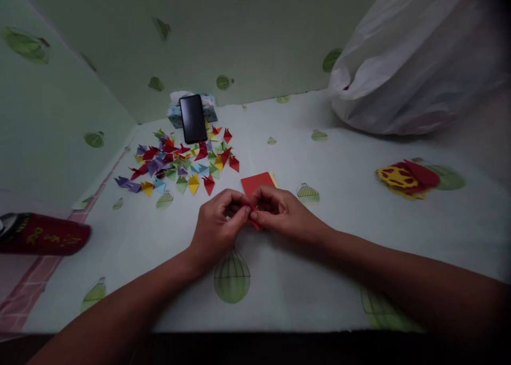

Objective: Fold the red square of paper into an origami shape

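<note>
Between the fingertips of both hands is a small folded piece of red paper [254, 224], mostly covered by the fingers. My left hand [219, 218] pinches it from the left, thumb and index finger pressed together. From the other side my right hand [283, 213] pinches it too, the two thumbs almost touching. Just beyond the hands lies a stack of square paper [257, 183], red on top with a yellow edge showing. A heap of small folded paper cranes [175, 163] in many colours spreads out at the back left.
Behind the cranes a black phone [194, 119] leans on a tissue box [210, 108]. A red can [48, 234] is at the left edge. To the right lie red and yellow paper cutouts [399, 180], below a large white plastic bag [399, 72]. Patterned walls close the back and left.
</note>
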### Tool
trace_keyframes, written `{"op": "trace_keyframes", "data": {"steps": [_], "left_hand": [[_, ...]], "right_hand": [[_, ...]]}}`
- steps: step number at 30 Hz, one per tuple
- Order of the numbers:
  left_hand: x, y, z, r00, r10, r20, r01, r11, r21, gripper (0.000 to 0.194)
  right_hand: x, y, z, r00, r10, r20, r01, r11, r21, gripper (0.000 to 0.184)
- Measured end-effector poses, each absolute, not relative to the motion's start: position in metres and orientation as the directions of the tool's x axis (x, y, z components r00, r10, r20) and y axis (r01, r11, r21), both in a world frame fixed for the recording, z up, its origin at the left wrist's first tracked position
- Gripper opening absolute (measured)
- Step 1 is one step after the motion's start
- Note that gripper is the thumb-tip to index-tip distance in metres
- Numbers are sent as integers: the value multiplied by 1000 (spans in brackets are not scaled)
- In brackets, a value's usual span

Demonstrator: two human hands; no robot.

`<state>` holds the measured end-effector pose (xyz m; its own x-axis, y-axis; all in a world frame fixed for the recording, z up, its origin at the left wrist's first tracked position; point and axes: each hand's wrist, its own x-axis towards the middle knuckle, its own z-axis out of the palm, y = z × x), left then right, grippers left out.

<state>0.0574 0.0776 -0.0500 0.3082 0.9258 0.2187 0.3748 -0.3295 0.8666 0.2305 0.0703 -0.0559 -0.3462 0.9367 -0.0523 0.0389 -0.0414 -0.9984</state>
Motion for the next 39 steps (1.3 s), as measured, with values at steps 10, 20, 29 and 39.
{"op": "trace_keyframes", "data": {"steps": [10,20,29,39], "left_hand": [[57,77,-46,290,956,35,166,-86,982,9],[58,77,-48,320,948,0,124,-41,991,14],[59,78,-47,280,960,13,133,-52,990,10],[58,78,-46,272,962,16,177,-66,982,11]], "right_hand": [[230,69,-54,-322,944,-71,-17,-81,-997,16],[231,70,-56,-287,956,-65,-12,-72,-997,15],[231,69,-55,-310,950,-38,-35,-52,-998,12],[231,70,-57,-321,947,-11,-29,-22,-999,11]]}}
